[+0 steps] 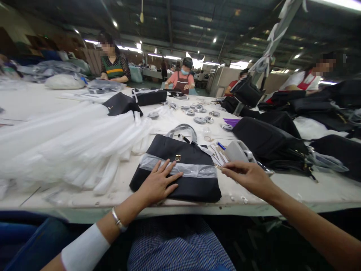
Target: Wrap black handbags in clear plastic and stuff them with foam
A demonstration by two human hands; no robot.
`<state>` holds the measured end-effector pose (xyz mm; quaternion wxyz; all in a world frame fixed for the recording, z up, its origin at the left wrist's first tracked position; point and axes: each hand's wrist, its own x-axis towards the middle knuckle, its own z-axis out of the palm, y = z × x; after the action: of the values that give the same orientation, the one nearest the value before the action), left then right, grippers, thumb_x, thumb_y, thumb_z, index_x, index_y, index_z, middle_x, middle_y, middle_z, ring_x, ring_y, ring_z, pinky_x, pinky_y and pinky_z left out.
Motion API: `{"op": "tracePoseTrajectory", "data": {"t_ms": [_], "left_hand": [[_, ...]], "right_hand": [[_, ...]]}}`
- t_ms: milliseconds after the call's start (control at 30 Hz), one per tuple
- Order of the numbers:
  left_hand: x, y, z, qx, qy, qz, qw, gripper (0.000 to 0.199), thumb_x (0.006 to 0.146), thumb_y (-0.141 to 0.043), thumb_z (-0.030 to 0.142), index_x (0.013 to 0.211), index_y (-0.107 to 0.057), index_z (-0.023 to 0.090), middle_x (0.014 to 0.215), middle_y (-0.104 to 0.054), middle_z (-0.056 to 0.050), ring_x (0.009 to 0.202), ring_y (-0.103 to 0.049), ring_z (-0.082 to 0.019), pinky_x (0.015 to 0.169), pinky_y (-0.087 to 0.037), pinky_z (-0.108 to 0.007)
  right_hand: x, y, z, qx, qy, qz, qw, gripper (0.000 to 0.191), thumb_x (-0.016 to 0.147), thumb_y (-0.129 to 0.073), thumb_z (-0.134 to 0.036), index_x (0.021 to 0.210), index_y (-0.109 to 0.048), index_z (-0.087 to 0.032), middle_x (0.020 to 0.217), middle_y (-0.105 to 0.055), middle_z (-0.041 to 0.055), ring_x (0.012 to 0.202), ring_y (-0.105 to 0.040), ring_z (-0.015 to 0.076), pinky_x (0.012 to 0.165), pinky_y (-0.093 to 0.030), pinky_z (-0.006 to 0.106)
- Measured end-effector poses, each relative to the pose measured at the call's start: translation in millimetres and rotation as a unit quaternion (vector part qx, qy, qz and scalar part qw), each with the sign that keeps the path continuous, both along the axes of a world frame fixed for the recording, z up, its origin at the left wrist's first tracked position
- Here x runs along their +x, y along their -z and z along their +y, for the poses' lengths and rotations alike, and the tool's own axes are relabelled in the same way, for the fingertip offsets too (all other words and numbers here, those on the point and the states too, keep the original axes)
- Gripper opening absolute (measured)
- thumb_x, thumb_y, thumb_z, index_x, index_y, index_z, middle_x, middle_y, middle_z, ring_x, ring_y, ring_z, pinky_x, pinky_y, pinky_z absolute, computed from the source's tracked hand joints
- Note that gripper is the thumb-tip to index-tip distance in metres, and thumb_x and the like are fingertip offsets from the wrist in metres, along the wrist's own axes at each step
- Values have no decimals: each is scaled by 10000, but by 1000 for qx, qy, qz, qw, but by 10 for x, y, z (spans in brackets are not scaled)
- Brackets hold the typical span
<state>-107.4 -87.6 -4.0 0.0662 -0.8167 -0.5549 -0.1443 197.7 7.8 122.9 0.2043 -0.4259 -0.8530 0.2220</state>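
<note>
A black handbag (194, 190) lies flat at the table's front edge, its wrapped handles (183, 130) pointing away from me. A band of clear plastic film (197, 170) runs across it, below a small gold clasp (178, 157). My left hand (160, 180) rests on the bag and film with its fingers spread. To the right of the bag, my right hand (248, 175) has thumb and fingers drawn together in a pinch; what is between them, if anything, is too small to make out. Just beyond those fingertips are white paper strips (216, 154) and a grey tape dispenser (238, 150).
White foam sheets (70, 146) are heaped on the left. More black bags (265, 143) crowd the right side. Coiled grey straps (199, 120), a blue marker (221, 145) and a purple piece (231, 122) lie farther back. Several co-workers stand around the table, one opposite (180, 81).
</note>
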Motion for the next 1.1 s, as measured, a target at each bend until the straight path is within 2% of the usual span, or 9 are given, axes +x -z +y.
{"op": "tracePoseTrajectory", "data": {"t_ms": [167,367,500,600,700,767,833,933,1100], "left_hand": [[-2,-12,-16,-6,-7,-18,1000,473,978,-386,503,1436,-414,383,1593,-243,-46,1463,-197,-321,1165,-158,-547],[-1,-19,-29,2,-1,-28,1000,467,972,-417,481,1424,-437,366,1593,-243,-41,1460,-206,-316,1165,-158,-549],[-4,-14,-26,6,3,-37,999,463,969,-429,472,1419,-443,362,1593,-246,-38,1461,-206,-315,1166,-155,-550],[-9,-2,-17,0,3,-40,999,467,975,-401,491,1422,-439,363,1589,-255,-45,1463,-198,-316,1166,-155,-553],[-12,4,-9,-4,3,-38,999,472,973,-405,489,1428,-430,365,1586,-259,-56,1465,-190,-320,1165,-153,-558],[-14,2,-8,-3,2,-36,999,476,967,-430,475,1430,-425,366,1590,-248,-56,1465,-188,-326,1163,-154,-565],[-13,-2,-12,-2,0,-33,999,486,961,-448,464,1437,-413,372,1595,-233,-51,1463,-192,-331,1161,-157,-570],[-2,1,-27,-5,-5,-28,1000,502,959,-450,469,1450,-387,383,1598,-224,-48,1461,-200,-331,1159,-167,-572],[17,-29,-33,-14,-9,-28,999,503,960,-428,501,1448,-390,388,1598,-226,-49,1459,-201,-338,1154,-180,-584]], "right_hand": [[-743,173,258,-90,-83,-21,992,350,829,-584,-519,832,-735,-202,745,-729,24,698,-654,186,612,-472,269],[-1048,502,482,36,-71,-248,966,319,824,-603,-479,730,-698,-189,732,-714,64,712,-649,209,596,-408,284],[-1021,458,525,100,-49,-348,931,449,814,-581,-605,886,-682,-173,877,-721,128,827,-668,277,636,-436,315],[-842,293,599,95,-30,-407,908,514,807,-559,-656,843,-690,-160,901,-716,159,849,-674,320,632,-455,345],[-632,128,586,128,10,-424,897,380,874,-549,-519,838,-707,-174,866,-721,143,838,-681,328,639,-476,372],[-547,119,480,176,-5,-366,914,319,928,-498,-421,993,-705,-188,935,-729,126,887,-683,304,711,-502,391],[-508,241,333,217,-88,-276,932,389,957,-456,-408,1234,-621,-191,1167,-688,125,1079,-635,282,879,-494,412],[-457,604,177,250,-220,-201,921,605,924,-501,-494,1442,-433,-190,1450,-493,109,1345,-431,290,1087,-362,473],[-314,1080,273,269,-236,-181,916,646,950,-447,-508,1520,-278,-254,1531,-373,61,1406,-339,288,1115,-299,534]]}}
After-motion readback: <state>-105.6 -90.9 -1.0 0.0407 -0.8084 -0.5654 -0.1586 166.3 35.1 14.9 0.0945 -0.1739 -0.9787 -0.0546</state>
